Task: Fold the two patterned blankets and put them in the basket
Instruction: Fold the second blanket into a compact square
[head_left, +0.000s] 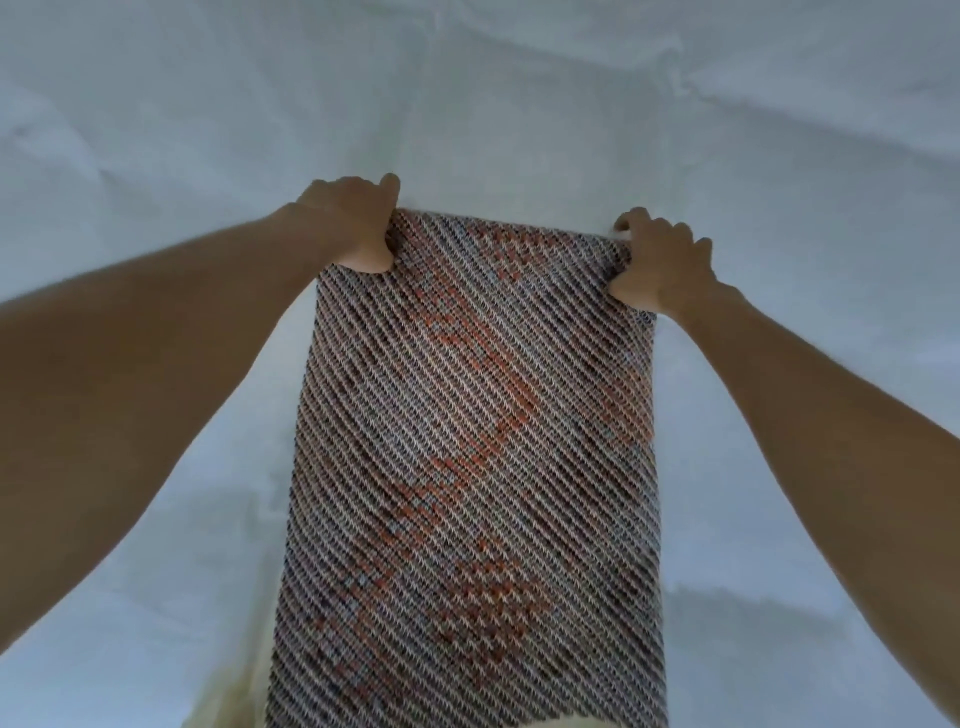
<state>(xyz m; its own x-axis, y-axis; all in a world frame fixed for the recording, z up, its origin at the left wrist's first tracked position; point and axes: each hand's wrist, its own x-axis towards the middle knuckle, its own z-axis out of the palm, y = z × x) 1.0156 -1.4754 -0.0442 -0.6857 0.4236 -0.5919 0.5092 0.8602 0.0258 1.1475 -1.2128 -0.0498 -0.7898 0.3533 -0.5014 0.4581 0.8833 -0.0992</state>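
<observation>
Light: we are seeing soft, dim, bluish daylight, brightest at the middle of the white sheet (519, 130). Shadows: faint grey patches are lying on the sheet low in the view. Blur: slight softness overall. Distortion: the wide lens is stretching both forearms toward the lower corners.

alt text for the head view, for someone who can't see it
Two bare hands, left hand and right hand, grip the far corners of a striped, orange-flecked patterned blanket, which stretches toward the camera over a white sheet.
</observation>
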